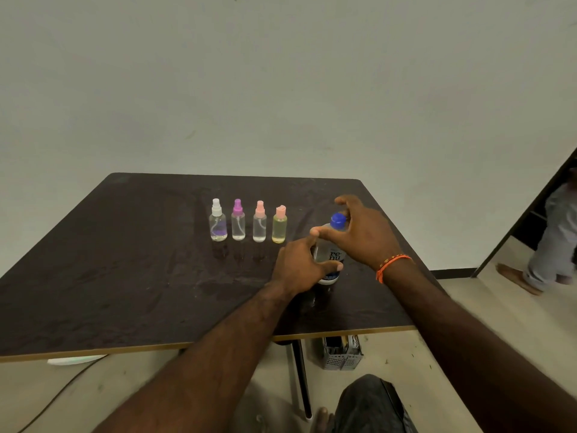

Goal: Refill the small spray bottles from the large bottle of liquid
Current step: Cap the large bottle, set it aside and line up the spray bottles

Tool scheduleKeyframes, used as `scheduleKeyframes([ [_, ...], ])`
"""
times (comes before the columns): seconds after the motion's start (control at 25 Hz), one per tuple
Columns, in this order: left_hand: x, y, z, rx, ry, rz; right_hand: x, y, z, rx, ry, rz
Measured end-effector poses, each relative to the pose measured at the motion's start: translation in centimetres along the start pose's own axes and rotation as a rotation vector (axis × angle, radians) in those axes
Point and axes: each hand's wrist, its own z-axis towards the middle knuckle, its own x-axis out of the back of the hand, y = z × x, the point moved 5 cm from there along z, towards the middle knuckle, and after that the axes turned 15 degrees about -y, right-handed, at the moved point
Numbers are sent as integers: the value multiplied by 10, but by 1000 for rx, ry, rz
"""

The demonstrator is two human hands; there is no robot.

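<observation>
A large clear bottle (pixel 331 254) with a blue cap (pixel 338 220) and a dark label stands upright on the dark table (pixel 125 276). My left hand (pixel 301 265) grips its body from the left. My right hand (pixel 362 232) hovers at the cap with fingers spread and relaxed, thumb near the bottle's shoulder; contact with the cap is unclear. Left of the big bottle, a row of small bottles stands: a white-topped sprayer (pixel 218 220), a purple-topped sprayer (pixel 238 220), a pink-topped sprayer (pixel 259 222) and a pink flip-cap bottle (pixel 279 225) of yellowish liquid.
The table's front edge (pixel 187 345) runs close to me, with a table leg (pixel 301 376) and a grey basket (pixel 342 353) on the floor beneath. A cable (pixel 62 392) lies on the floor at left. A person's legs (pixel 552 245) stand at the far right.
</observation>
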Motion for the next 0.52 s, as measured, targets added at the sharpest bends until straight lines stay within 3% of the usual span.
scheduleKeyframes([
  [0.2,0,1,-2,-41,21,4,-48,45,-20,-15,-202,383],
  [0.52,-31,28,29,-53,-2,51,-40,88,-23,-40,-128,504],
])
